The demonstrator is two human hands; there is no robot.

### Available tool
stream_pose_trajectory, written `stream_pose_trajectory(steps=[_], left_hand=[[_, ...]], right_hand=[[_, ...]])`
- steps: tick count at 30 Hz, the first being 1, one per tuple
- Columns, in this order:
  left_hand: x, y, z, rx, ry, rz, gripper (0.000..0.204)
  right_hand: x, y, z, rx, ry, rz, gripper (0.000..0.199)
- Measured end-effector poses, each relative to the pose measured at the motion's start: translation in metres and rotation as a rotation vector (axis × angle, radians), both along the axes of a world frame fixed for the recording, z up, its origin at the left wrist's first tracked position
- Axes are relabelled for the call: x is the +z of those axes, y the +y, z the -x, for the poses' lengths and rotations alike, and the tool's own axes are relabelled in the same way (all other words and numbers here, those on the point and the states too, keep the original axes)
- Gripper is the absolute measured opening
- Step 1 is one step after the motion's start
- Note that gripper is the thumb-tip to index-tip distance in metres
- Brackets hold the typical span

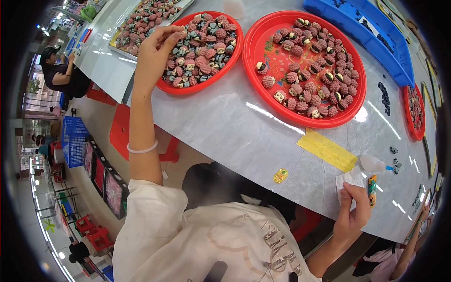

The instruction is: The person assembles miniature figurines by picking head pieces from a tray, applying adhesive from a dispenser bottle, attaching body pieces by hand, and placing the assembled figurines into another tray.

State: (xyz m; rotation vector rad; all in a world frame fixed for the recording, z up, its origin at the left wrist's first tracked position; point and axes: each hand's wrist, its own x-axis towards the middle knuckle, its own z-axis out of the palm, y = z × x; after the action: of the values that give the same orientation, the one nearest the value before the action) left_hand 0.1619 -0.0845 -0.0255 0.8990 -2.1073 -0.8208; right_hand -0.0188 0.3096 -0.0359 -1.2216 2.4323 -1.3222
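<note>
Over the left red round tray (239,51), my left hand (152,56) pinches with thumb and forefinger at a small pink ridged piece (183,35) near the tray's left rim. That tray holds many such pink pieces mixed with small grey-blue ones. My right hand (354,209) rests at the table's front edge, its fingers closed on a crumpled white piece of paper (350,181). Beside the paper are a white squeeze bottle (373,164) with a blue tip and a small orange-and-green tube (372,188).
A larger red round tray (263,101) holds shell-like pink pieces, some with black and cream parts. Yellow tape (327,149) and a gold oval sticker (280,176) lie on the grey table (216,127). A blue bin (399,61) and small black pieces (384,98) sit at right.
</note>
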Motion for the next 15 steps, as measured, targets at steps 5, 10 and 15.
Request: stream_pose_trajectory(steps=[5,10,15], left_hand=[[0.0003,0.0036,0.0,-0.011,0.046,-0.042,0.023],[0.0005,0.0037,-0.0001,-0.017,0.057,-0.058,0.024],[0.0042,0.0052,-0.0012,0.019,0.069,-0.134,0.024]], right_hand=[[-0.0022,0.002,0.0003,-0.002,0.017,0.014,0.011],[-0.0003,0.0012,0.0001,0.004,0.019,0.019,0.011],[0.0003,0.0013,-0.0002,0.003,0.03,0.012,0.011]])
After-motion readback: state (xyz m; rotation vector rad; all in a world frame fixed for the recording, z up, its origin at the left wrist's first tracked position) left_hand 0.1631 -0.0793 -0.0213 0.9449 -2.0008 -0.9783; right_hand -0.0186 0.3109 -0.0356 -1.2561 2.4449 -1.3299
